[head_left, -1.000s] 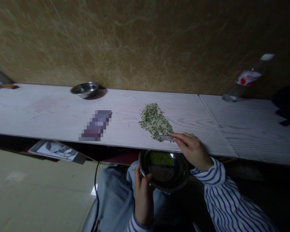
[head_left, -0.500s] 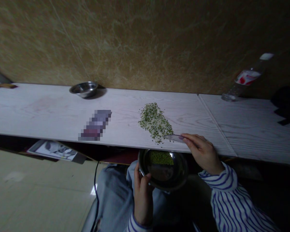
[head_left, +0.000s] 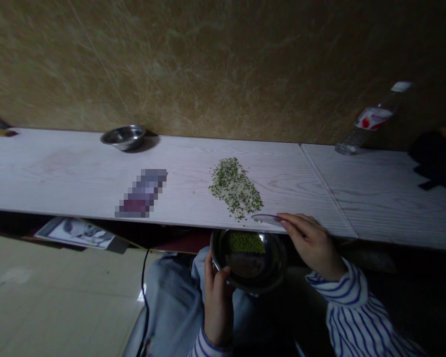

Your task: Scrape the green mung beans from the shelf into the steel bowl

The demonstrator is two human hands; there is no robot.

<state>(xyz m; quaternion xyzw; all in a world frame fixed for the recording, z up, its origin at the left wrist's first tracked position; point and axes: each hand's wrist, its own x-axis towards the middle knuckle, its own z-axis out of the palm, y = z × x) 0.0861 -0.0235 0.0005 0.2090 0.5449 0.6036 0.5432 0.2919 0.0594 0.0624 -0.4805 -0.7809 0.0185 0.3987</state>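
My left hand (head_left: 218, 297) grips the rim of a metal bowl (head_left: 278, 270), thumb inside and fingers outside. The bowl is tilted under the table's front edge, and green mung beans (head_left: 246, 243) lie along its far side. In my right hand (head_left: 312, 240) is a thin, flat, blade-like tool (head_left: 265, 217), pale and rounded at its tip; its exact kind is unclear. The tool is close to the table surface near the front edge, just right of a spread pile of green beans mixed with white grains (head_left: 236, 188), probably rice.
A second metal bowl (head_left: 124, 138) stands at the back left of the white table (head_left: 186, 153). A pixelated flat item (head_left: 141, 193) lies left of the pile. A plastic bottle (head_left: 371, 119) and a dark object (head_left: 436, 158) are at the right. Papers (head_left: 78, 232) sit on a shelf below.
The tool has moved slightly toward the table's front edge, away from the pile's lower right side. My left hand still holds the bowl. The whole view has shifted a little.
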